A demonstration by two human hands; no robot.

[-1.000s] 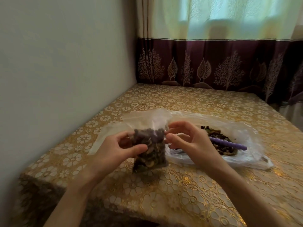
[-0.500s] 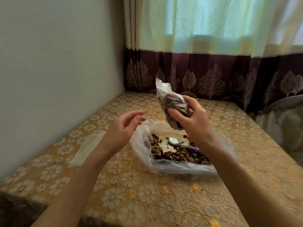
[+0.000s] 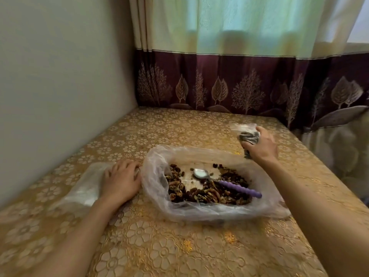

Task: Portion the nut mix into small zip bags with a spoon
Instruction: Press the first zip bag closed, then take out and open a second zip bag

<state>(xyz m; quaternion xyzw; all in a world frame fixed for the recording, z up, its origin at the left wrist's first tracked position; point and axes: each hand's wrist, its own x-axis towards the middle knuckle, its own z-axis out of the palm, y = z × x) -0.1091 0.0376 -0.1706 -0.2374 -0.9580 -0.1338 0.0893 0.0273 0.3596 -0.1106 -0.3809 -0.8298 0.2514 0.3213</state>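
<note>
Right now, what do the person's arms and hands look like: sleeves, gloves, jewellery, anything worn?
Both forearms are bare right to the frame's lower edge: no sleeves, gloves or watch show. The left hand may carry a ring on one finger, but blur makes that uncertain. The right hand shows nothing worn.

My right hand (image 3: 259, 145) is covering most of the filled zip bag (image 3: 246, 134), so I cannot tell whether its seal is closed. My left hand (image 3: 119, 179) is blurring over the empty bags (image 3: 87, 188); their number is staying unclear. The picture's edge is cutting off both forearms.
</note>
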